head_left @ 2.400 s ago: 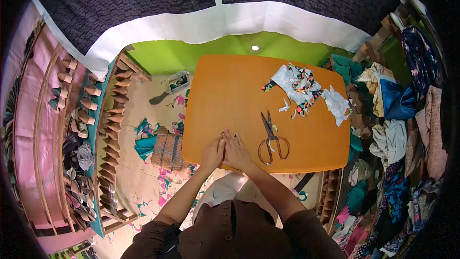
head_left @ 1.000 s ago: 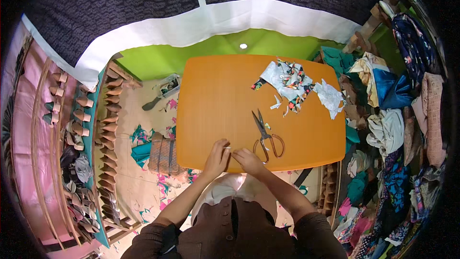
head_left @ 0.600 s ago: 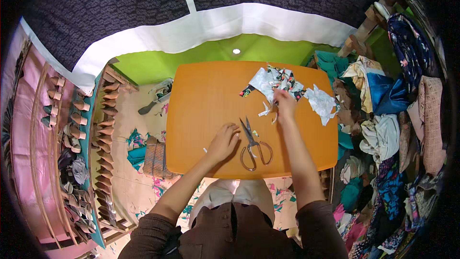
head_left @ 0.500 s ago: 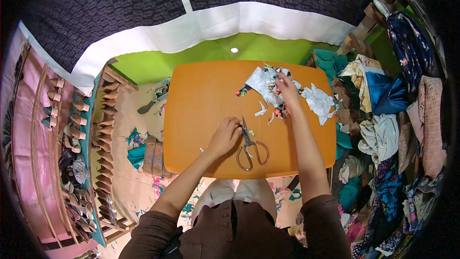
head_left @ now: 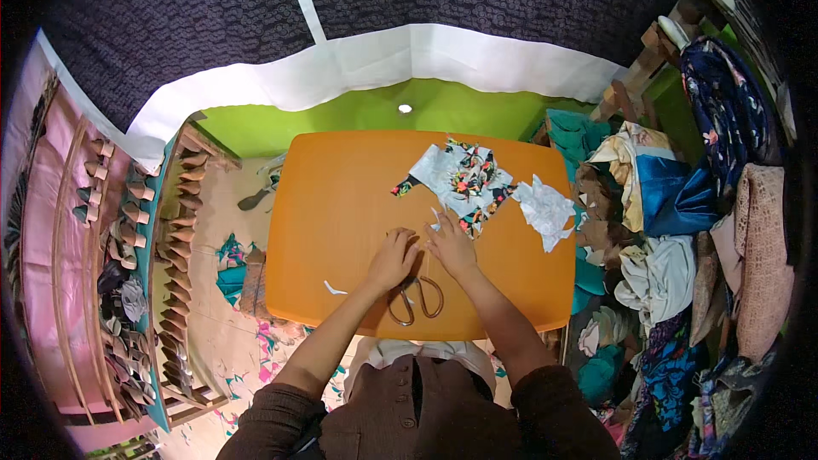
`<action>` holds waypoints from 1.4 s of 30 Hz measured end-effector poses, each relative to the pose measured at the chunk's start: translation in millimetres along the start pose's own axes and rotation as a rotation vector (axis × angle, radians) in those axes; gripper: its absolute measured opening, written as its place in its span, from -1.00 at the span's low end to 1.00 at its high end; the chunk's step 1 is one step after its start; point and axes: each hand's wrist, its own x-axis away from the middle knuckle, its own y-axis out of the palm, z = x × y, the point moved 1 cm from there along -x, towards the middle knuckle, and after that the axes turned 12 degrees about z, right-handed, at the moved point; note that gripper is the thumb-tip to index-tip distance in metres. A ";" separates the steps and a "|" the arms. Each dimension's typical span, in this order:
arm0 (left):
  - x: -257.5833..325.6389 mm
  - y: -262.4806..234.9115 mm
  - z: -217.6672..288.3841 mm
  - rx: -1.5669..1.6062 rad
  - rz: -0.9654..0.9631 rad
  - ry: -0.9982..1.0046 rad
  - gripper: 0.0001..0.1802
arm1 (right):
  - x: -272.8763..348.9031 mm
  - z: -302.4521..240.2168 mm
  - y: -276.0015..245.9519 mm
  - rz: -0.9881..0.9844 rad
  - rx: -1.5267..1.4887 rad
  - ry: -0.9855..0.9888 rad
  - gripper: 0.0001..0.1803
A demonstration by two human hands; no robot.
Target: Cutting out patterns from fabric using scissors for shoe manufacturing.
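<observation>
An orange table (head_left: 341, 204) carries a pile of floral fabric pieces (head_left: 464, 175) at its far right. Grey scissors (head_left: 415, 298) lie near the front edge, handles toward me, with their blades hidden under my hands. My left hand (head_left: 394, 257) rests knuckles up over the blades, and whether it grips anything is hidden. My right hand (head_left: 452, 243) is beside it, touching it, with its fingertips pinching a small white fabric scrap (head_left: 435, 219) just short of the pile.
A crumpled white cloth (head_left: 545, 209) lies at the table's right edge and a tiny white scrap (head_left: 334, 290) at the front left. Heaps of folded fabrics (head_left: 682, 230) crowd the right side. Wooden racks (head_left: 183, 247) stand on the left, with fabric offcuts on the floor.
My right hand has drawn back from the fabric pile toward me with a small scrap. It now sits against my left hand, which stays over the scissors.
</observation>
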 end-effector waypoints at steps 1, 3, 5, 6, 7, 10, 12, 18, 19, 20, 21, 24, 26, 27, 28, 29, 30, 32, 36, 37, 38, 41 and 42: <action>-1.5 3.3 0.8 -0.018 0.008 -0.008 -0.67 | 1.8 5.0 1.7 -0.002 -0.003 -0.003 -0.53; -2.1 11.1 4.6 -0.022 0.018 -0.016 -0.68 | 6.7 13.9 4.1 0.036 -0.143 -0.015 -0.61; -2.8 18.1 8.6 -0.026 0.030 -0.020 -0.68 | 15.1 22.9 4.1 0.046 -0.221 0.004 -0.64; -1.9 20.9 10.0 -0.022 0.011 -0.022 -0.67 | 19.4 26.0 2.6 0.055 -0.298 0.027 -0.66; -1.2 23.6 11.4 -0.018 -0.007 -0.023 -0.67 | 23.1 29.4 1.1 0.054 -0.299 0.024 -0.66; -0.6 27.6 12.6 -0.006 0.019 0.039 -0.67 | 24.4 34.9 -9.2 0.037 -0.352 -0.002 -0.69; -3.8 31.5 16.1 -0.012 0.021 0.038 -0.67 | 14.1 41.3 -21.7 -0.005 -0.347 0.046 -0.69; -32.1 29.5 42.0 -0.045 0.069 0.041 -0.67 | -66.6 48.9 -87.1 0.403 -0.396 0.183 -0.82; -37.0 28.7 46.7 -0.033 0.075 0.045 -0.67 | -75.1 55.6 -90.6 0.436 -0.351 0.173 -0.83; -41.6 27.6 51.3 -0.031 0.081 0.042 -0.67 | -79.3 60.5 -94.8 0.469 -0.307 0.162 -0.84; -46.4 26.9 55.4 -0.054 0.111 0.093 -0.67 | -79.6 67.9 -91.8 0.465 -0.305 0.156 -0.84; -48.6 26.6 56.4 -0.104 0.188 0.161 -0.66 | -82.3 78.7 -79.8 0.418 -0.187 0.095 -0.77; -44.7 24.8 51.9 -0.135 0.243 0.162 -0.65 | -73.6 69.6 -76.8 0.348 0.000 0.115 -0.66; -40.4 24.7 50.6 -0.173 0.291 0.191 -0.64 | -68.2 64.3 -79.2 0.312 0.051 0.078 -0.60; -34.3 22.2 47.2 -0.221 0.342 0.215 -0.62 | -64.3 55.7 -76.7 0.300 0.030 0.045 -0.60; -29.1 19.5 42.6 -0.225 0.345 0.168 -0.59 | -61.3 46.3 -73.1 0.281 -0.036 0.057 -0.59; -23.5 12.4 41.3 -0.238 0.368 0.140 -0.59 | -58.3 37.2 -67.6 0.259 -0.098 0.073 -0.58; -15.7 -0.1 48.0 -0.290 0.384 0.157 -0.60 | -52.1 22.1 -63.1 0.309 -0.105 0.038 -0.69; 15.4 -33.3 14.6 -0.354 0.306 0.058 -0.64 | -44.4 -34.3 -45.7 0.166 -0.182 0.183 -0.75; 23.3 -41.6 7.1 -0.359 0.320 0.045 -0.64 | -43.6 -47.9 -41.1 0.131 -0.141 0.210 -0.73; 32.7 -49.7 0.1 -0.343 0.327 0.027 -0.66 | -42.3 -62.6 -36.4 0.098 -0.099 0.238 -0.71; 63.9 -77.2 -12.2 -0.348 0.388 0.006 -0.72 | -34.7 -117.5 -29.0 0.236 -0.214 0.070 -0.67; 74.4 -87.6 -15.6 -0.367 0.437 0.018 -0.75 | -32.1 -134.4 -26.0 0.229 -0.261 0.048 -0.68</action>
